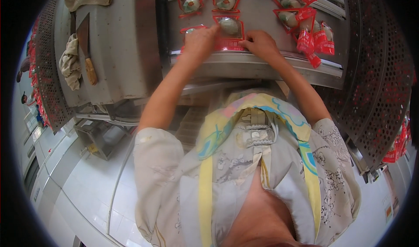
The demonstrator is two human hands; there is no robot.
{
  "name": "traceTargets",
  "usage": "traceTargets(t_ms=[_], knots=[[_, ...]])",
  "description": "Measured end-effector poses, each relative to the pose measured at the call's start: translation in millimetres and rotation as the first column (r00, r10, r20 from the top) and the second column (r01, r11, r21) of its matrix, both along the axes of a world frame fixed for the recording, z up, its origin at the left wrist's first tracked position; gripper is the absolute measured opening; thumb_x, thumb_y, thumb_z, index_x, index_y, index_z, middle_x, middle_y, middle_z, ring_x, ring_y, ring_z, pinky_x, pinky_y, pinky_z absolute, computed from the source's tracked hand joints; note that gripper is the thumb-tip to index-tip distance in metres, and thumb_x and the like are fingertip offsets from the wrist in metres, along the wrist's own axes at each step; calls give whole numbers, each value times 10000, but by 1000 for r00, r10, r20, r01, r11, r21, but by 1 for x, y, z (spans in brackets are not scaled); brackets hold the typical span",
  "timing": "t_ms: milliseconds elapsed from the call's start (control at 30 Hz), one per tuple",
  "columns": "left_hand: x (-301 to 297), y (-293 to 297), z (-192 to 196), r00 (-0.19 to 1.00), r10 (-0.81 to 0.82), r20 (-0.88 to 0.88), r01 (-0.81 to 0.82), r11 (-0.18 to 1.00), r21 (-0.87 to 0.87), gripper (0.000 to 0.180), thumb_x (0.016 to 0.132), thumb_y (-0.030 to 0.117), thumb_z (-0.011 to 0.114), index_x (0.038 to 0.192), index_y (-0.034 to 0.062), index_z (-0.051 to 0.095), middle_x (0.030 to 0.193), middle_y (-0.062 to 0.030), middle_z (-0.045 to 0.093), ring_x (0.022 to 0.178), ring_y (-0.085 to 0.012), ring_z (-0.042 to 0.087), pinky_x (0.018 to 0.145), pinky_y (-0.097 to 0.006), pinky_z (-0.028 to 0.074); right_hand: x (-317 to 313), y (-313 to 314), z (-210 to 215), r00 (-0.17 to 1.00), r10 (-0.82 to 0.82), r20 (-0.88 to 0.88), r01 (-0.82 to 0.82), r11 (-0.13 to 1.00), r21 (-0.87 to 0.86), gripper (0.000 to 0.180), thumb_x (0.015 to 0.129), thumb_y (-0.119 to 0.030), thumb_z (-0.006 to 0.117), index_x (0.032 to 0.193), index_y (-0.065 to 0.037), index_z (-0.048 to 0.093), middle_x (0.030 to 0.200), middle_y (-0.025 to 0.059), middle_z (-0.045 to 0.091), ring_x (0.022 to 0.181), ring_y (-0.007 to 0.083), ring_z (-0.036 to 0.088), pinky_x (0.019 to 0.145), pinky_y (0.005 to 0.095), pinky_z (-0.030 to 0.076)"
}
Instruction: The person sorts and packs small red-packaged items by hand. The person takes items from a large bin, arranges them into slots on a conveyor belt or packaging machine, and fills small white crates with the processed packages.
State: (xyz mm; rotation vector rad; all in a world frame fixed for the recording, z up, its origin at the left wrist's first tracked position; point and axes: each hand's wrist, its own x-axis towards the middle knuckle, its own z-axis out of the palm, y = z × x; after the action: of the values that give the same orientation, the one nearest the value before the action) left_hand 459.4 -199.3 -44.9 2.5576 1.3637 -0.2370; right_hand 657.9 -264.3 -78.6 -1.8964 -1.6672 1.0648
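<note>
My left hand [198,41] and my right hand [260,44] both rest on a red-edged clear pouch with a pale egg inside [228,28], pressing it flat on the grey metal belt [262,15]. The left fingers touch its left side and the right fingers pinch its lower right corner. Two more egg pouches [190,3] [226,1] lie in a row just beyond it. Part of another pouch [190,29] peeks out from under my left hand.
A loose heap of egg pouches [307,22] lies at the right of the belt. A knife with a wooden handle [86,44] and crumpled cloths [70,63] sit on the metal surface at left. Perforated metal bins [375,85] holding red pouches flank both sides.
</note>
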Motion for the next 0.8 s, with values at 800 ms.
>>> traceTargets(t_ms=[800], knots=[[-2, -45, 34, 974, -159, 160, 178, 978, -109, 343, 659, 185, 723, 933, 79, 546, 900, -98, 578, 919, -293, 558, 711, -412, 471, 62, -24, 14, 960, -220, -176, 221, 975, -13, 223, 783, -204, 637, 849, 9, 630, 739, 142, 617, 686, 245, 590, 639, 342, 461]])
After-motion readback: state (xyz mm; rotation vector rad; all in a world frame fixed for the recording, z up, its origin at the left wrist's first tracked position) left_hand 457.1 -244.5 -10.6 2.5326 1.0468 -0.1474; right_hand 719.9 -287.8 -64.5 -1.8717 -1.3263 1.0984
